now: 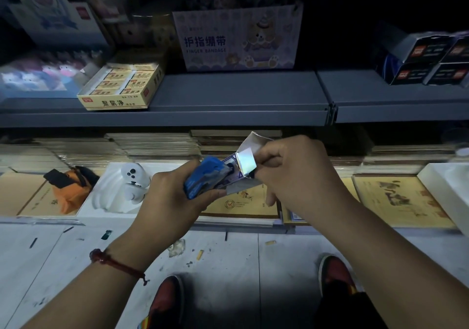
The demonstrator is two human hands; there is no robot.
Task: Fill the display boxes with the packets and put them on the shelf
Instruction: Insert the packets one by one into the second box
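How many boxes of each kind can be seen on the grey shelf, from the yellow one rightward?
Yellow box: 1
Finger bandage box: 1
Dark boxes: 4 showing, in a stack that the frame's edge cuts off
Total: 6 showing

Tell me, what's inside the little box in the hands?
Some blue packets stick out of the box mouth. How many sit deeper is hidden by its walls and the fingers.
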